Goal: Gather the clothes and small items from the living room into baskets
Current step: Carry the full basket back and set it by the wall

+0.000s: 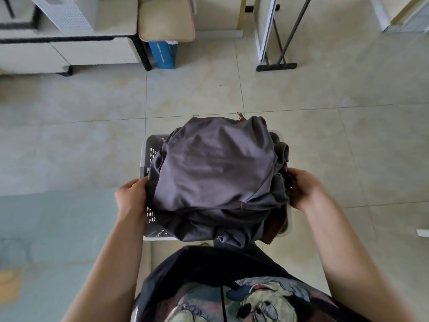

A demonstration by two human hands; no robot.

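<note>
**Two-Hand Hold on a Loaded Basket**

The left hand (pixel 132 198) and right hand (pixel 301 189) each curl around opposite side rims of the white perforated basket (pixel 152 156), held above the tiled floor (pixel 209 94). The heaped grey clothes (pixel 216 173) are soft and overhang the rim; the stiff rim is likely the securest hold.

Blue box (pixel 165 54): white print, too blurry to read.

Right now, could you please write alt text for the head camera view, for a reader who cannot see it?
A person's left hand and right hand grip the sides of a white perforated laundry basket heaped with dark grey clothes, over a beige tiled floor. A pale sofa stands beyond.
</note>
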